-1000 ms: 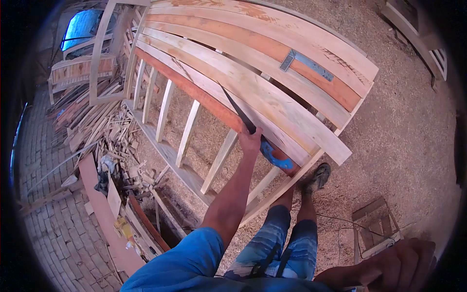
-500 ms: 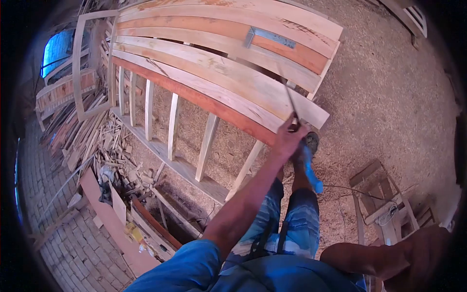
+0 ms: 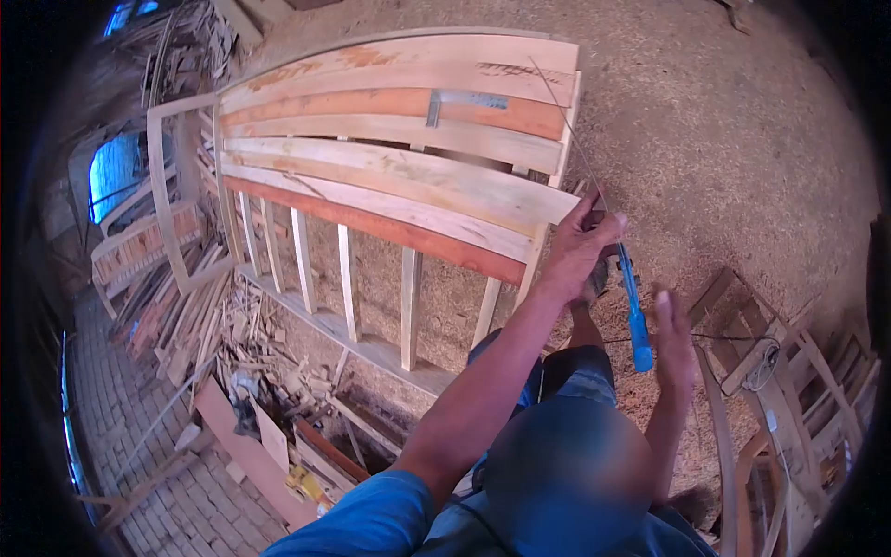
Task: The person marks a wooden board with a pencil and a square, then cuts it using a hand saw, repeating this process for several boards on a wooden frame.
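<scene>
My left hand [image 3: 585,239] is closed around a blue-handled saw [image 3: 636,325], near where its thin blade joins the handle. The blade is seen nearly edge-on and slants up over the end of the slatted wooden frame [image 3: 399,190]. This hand is beside the right-hand end of a pale plank [image 3: 483,190] on that frame. Just right of the blue handle is my right hand [image 3: 675,348], fingers stretched out and apart from the saw. A metal try square [image 3: 464,99] lies on an orange plank farther back.
Wood offcuts [image 3: 264,339] and boards are heaped at the left, beside a brick floor [image 3: 176,473]. A wooden chair-like frame [image 3: 770,408] with a coiled cord stands at the right. Sawdust covers the ground [image 3: 715,176]. A blurred round patch covers part of my lower body.
My left hand has shifted up and right with the saw. My right hand has come in from the lower right to beside the handle. The view has turned, showing the frame lower and more leftward.
</scene>
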